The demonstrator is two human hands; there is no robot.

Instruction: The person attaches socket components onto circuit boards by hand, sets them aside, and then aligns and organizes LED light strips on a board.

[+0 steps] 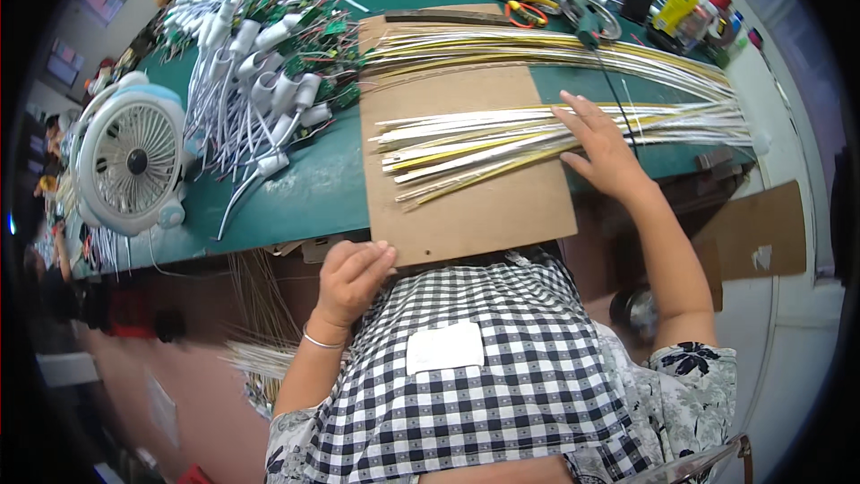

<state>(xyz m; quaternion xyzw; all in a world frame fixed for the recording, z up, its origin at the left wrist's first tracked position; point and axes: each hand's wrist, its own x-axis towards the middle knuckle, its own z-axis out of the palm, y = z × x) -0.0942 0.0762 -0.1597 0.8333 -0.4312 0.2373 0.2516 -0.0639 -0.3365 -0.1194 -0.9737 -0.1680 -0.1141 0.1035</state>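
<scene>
A brown board (475, 224) lies across the near edge of the green table, reaching toward my apron. My left hand (354, 280) is closed at its near left corner, fingertips pressed together on the edge; the thumb is mostly hidden. Across the board runs a bundle of long, thin white and yellow strips (475, 148), possibly wires, their left ends uneven. My right hand (602, 148) lies over this bundle near the board's right side, fingers stretched out and thumb apart. Farther back, a second bundle of similar strips (537, 43) extends to the right.
A white and blue fan (134, 157) stands at the left. White cylindrical parts with cables (260, 81) and green circuit boards pile up beside it. At the back are a dark bar (448, 17), orange-handled pliers (527, 13), a soldering-gun-like tool (587, 25) and a yellow bottle (676, 7).
</scene>
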